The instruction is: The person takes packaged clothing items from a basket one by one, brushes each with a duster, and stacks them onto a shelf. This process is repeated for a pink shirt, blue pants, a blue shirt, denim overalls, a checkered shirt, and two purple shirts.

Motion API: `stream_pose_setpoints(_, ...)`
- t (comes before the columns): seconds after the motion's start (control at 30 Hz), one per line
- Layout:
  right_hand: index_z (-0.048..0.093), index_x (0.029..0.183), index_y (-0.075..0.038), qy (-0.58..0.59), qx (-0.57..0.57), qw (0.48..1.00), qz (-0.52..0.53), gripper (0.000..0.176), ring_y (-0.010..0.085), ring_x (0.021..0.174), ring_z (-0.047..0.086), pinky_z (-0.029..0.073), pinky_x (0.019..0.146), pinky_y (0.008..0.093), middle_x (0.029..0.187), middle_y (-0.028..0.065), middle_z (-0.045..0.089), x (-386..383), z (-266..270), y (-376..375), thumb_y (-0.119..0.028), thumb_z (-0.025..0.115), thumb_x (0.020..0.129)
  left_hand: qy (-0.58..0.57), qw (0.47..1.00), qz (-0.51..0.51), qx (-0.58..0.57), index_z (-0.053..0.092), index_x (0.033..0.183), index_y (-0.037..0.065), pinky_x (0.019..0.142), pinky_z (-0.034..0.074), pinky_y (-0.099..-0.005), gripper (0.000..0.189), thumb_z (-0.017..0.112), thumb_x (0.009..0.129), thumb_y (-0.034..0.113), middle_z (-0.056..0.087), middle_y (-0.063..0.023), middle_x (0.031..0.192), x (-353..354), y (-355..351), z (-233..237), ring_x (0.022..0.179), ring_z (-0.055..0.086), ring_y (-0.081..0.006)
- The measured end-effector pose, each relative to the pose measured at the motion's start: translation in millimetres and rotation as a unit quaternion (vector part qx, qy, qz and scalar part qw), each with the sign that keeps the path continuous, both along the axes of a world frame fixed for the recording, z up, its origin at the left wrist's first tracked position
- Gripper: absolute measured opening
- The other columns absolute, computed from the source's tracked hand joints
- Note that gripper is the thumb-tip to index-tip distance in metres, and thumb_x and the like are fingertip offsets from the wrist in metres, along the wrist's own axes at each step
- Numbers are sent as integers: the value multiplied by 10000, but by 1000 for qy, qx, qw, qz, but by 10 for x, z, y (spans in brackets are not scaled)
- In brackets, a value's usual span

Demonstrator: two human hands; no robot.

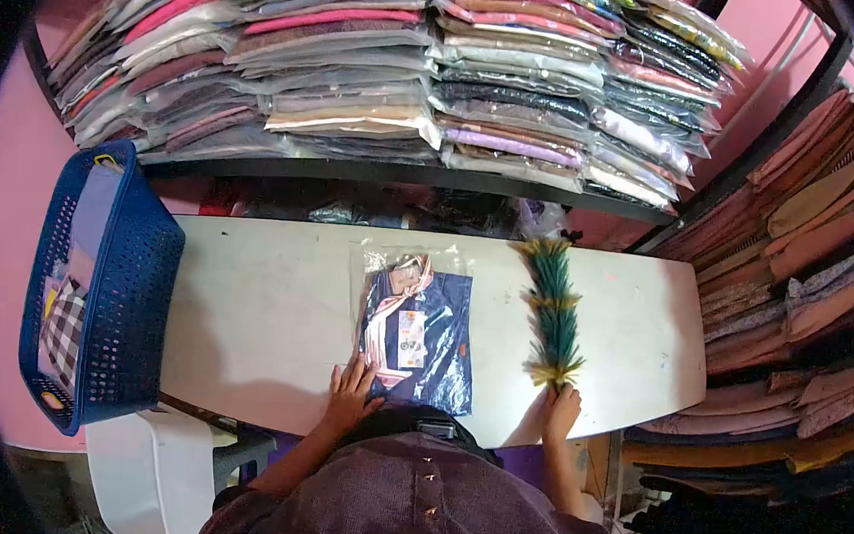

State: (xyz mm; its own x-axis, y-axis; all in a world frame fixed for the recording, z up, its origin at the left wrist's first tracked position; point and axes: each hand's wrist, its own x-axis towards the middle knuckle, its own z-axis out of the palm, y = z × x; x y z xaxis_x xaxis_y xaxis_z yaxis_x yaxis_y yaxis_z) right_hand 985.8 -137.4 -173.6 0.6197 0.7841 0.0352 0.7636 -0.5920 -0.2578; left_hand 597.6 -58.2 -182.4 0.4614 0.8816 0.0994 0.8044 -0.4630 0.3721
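A clear plastic bag (459,262) with a folded navy garment (451,319) in it lies flat on the table in front of me. A striped white and red strip and a printed card (411,338) show through the plastic. Fingers spread, my left hand (351,392) rests at the bag's lower left corner. My right hand (563,410) is closed around the lower end of a duster (551,322), dark green and bushy with yellow bands. The duster points away from me over the right part of the table; its handle is hidden in my fist.
On the left stands a blue perforated basket (135,274) with folded cloth inside. Beneath it is a white plastic chair (155,477). Behind the white table (264,304), a shelf (514,186) bears stacks of bagged garments (351,90). Hanging clothes (806,297) line the right side.
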Motion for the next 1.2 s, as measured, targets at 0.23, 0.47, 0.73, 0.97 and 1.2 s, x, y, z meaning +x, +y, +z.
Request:
stream_pose_setpoints(0.23,474,923,-47,111,80,961,241,238,361,661,546,447,556,424,787,172,554,-557,190,175,-266,470,831,57,997,14,44,306,1275,37,985,153,-502,712,491,756,488,248,-181,1334,-4,-2,-149,1239,234,-302)
stream_pose_setpoints(0.47,423,889,-79,34,-52,972,225,242,339,651,562,446,520,424,758,155,548,-643,202,310,-316,443,840,40,998,18,45,290,1284,37,977,165,-509,720,489,758,486,294,-180,1313,16,-2,-51,1223,270,-297)
stream_pose_setpoints(0.73,421,863,-92,20,-43,933,358,239,314,633,565,450,509,399,738,146,547,-661,183,51,-330,431,844,47,996,16,69,307,1277,57,973,168,-499,692,481,760,483,286,-166,1321,14,-26,-85,1219,285,-274)
stream_pose_setpoints(0.97,455,848,-64,41,94,994,25,280,364,648,544,420,545,445,717,159,560,-187,84,179,-343,460,827,-43,999,25,18,259,1272,-15,972,163,-513,746,469,773,499,207,-229,1331,-11,-20,-73,1244,188,-354)
stream_pose_setpoints(1.2,397,1166,9,87,179,979,32,443,374,1019,396,294,883,453,1070,235,439,-247,34,179,-217,501,799,-254,949,169,-74,211,1243,-90,889,298,-433,789,589,718,361,439,-257,1083,14,134,-325,1024,409,-380)
